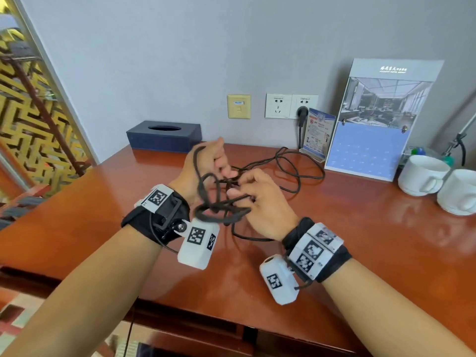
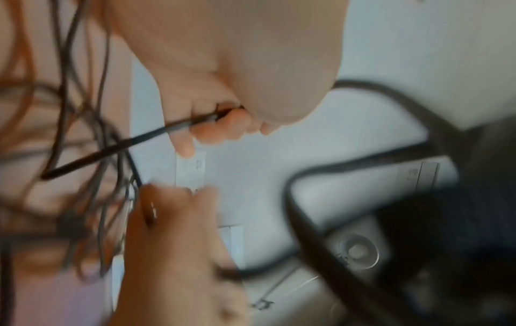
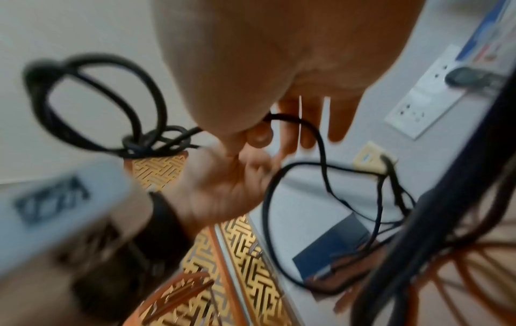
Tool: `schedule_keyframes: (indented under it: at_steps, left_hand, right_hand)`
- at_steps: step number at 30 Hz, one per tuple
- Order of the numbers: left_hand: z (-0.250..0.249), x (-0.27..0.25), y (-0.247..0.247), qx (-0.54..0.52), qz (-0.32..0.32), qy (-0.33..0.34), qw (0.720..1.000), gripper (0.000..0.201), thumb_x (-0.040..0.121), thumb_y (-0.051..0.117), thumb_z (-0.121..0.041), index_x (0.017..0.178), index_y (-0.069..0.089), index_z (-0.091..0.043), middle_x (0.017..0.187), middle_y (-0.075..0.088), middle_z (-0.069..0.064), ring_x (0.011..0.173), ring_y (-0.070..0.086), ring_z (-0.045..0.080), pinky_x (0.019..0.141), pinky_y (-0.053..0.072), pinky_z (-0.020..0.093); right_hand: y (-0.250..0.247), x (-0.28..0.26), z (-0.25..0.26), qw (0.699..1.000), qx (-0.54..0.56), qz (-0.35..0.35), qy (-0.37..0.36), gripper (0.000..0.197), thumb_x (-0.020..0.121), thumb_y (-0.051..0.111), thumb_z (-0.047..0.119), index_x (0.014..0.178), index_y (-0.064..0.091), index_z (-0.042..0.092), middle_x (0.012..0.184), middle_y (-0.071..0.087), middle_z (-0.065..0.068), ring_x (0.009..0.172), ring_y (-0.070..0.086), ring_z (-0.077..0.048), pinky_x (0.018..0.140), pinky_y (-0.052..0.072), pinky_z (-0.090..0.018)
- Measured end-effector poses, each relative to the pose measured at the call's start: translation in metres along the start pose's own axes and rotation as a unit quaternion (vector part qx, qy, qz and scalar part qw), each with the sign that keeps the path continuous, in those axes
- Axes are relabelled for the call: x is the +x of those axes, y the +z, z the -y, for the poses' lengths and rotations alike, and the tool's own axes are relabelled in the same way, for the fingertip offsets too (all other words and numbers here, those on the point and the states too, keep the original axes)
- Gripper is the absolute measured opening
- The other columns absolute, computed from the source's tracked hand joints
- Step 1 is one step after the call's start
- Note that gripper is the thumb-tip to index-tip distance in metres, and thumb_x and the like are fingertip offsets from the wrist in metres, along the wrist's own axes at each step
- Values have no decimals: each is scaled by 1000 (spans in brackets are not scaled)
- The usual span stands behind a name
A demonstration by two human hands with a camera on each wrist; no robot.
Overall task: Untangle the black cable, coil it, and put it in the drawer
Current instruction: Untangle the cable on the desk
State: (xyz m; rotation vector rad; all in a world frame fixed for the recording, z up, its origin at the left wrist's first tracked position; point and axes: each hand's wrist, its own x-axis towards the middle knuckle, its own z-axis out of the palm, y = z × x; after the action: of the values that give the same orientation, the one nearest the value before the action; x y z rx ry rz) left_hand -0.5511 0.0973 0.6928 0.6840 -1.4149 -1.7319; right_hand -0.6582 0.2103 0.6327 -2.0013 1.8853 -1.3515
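Hands work above the desk (image 1: 334, 228): left hand (image 1: 203, 163) and right hand (image 1: 262, 199) each pinch the knotted black cable (image 1: 221, 207), best loosened gently, not yanked.

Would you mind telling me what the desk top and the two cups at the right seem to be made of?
Desk top: apparently reddish-brown wood or veneer under a glossy lacquer; it mirrors the cups. Two cups: probably glazed white ceramic, smooth with soft highlights.
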Motion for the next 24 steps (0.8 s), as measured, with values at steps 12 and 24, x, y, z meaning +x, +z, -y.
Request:
schedule_keyframes:
  at_steps: [12, 24]
  left_hand:
    - [-1, 30, -78, 196, -98, -33, 975, 51, 84, 64, -1, 59, 27, -26, 45, 24, -12, 45, 15, 11, 47, 12, 26]
    - [17, 6, -39, 295, 55, 132, 945, 24, 98, 56, -18, 79, 70, -12, 53, 50, -19, 53, 44, -3, 61, 31, 20]
  right_hand:
    - [-102, 7, -50, 962, 178, -40, 203, 59, 84, 65, 48, 49, 24, 22, 47, 19, 0, 46, 15, -23, 51, 18, -33]
    - [-95, 12, -47, 972, -93, -52, 209, 37, 86, 57, 10, 120, 48, 19, 91, 61, 3, 86, 58, -26, 76, 43, -30]
